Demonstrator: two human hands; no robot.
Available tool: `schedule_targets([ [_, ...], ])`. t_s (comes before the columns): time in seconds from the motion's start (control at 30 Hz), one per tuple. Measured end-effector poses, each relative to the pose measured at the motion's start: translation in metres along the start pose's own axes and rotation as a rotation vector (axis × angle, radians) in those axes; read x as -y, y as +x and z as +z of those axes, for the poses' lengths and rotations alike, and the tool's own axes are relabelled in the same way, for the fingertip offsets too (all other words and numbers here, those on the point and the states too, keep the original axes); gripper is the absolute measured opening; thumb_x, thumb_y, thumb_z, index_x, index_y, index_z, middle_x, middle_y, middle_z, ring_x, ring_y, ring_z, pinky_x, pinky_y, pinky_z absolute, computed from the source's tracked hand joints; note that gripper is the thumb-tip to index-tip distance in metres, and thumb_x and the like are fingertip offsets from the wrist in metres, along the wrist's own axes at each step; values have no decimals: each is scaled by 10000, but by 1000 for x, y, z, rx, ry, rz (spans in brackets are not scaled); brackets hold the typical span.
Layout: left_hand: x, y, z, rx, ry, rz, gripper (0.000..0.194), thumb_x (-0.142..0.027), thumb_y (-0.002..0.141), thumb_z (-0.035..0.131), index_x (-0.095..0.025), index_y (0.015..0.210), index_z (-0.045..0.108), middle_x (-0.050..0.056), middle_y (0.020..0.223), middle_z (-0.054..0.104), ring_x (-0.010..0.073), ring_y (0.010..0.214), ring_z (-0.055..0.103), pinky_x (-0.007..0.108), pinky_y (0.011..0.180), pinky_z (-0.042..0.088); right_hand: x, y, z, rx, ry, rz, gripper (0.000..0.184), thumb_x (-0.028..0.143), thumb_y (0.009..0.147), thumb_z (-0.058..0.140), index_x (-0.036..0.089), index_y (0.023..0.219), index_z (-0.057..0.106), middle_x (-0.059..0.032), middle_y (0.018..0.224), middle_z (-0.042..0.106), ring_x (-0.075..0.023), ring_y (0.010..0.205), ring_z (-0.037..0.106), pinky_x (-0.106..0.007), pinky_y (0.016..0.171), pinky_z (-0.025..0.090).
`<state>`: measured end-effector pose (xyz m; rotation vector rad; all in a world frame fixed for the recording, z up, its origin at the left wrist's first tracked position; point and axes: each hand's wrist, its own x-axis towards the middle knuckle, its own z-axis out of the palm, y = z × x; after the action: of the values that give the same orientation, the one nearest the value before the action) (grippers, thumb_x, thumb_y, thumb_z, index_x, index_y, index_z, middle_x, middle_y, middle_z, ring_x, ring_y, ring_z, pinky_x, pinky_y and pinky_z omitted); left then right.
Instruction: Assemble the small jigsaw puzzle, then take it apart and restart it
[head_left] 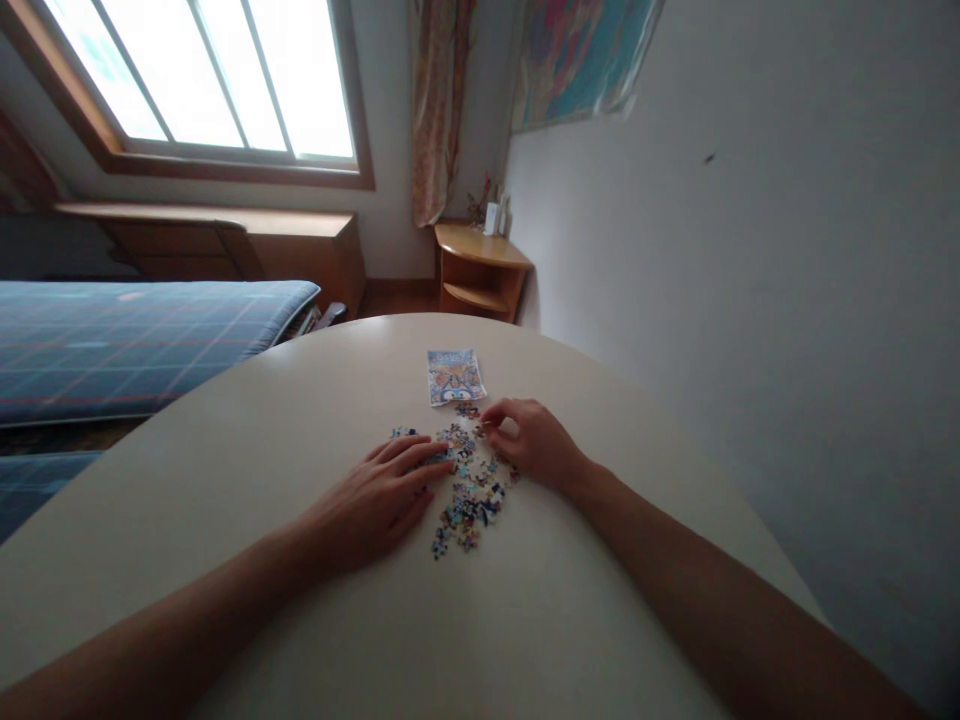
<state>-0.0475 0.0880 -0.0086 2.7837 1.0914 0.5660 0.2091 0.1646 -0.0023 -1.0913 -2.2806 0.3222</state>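
Many small jigsaw puzzle pieces point(466, 505) lie in a loose heap on the round white table point(315, 640). My left hand point(388, 490) rests palm down at the heap's left side, fingers stretched out over some pieces. On the right, my right hand point(534, 440) has its thumb and forefinger pinched together around a small puzzle piece point(486, 422), mostly hidden by the fingertips. A few dark and reddish pieces point(466, 410) sit just beyond the heap. Behind them lies a colourful picture sheet point(456, 377) with a printed cartoon design, flat on the table.
A bed with a blue checked mattress point(142, 345) stands left of the table. A wooden corner shelf point(484, 250) and a low cabinet point(300, 240) are beyond it, below a bright window point(202, 80). The white wall point(735, 300) runs close along the right.
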Motion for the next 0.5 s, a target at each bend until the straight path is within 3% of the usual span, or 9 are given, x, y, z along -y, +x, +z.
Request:
schedule_targets([
  [0.2,-2,0,-2,26,12,-11,409,-206,985,436,-262,1384,510,49,1472,503,271,1349,433,522,1093,426,-3,3,-2,-3,-17,23,162,177,864,642,233,953,765,-26,853,757,-169,774,663,-323,774,483],
  [0.5,-1,-1,-4,53,-15,51,433,-226,981,460,-300,1406,500,28,1511,461,274,1375,411,513,1117,395,-4,1,-3,-30,-65,40,251,96,816,628,252,944,776,-43,999,716,-192,913,640,-357,863,489],
])
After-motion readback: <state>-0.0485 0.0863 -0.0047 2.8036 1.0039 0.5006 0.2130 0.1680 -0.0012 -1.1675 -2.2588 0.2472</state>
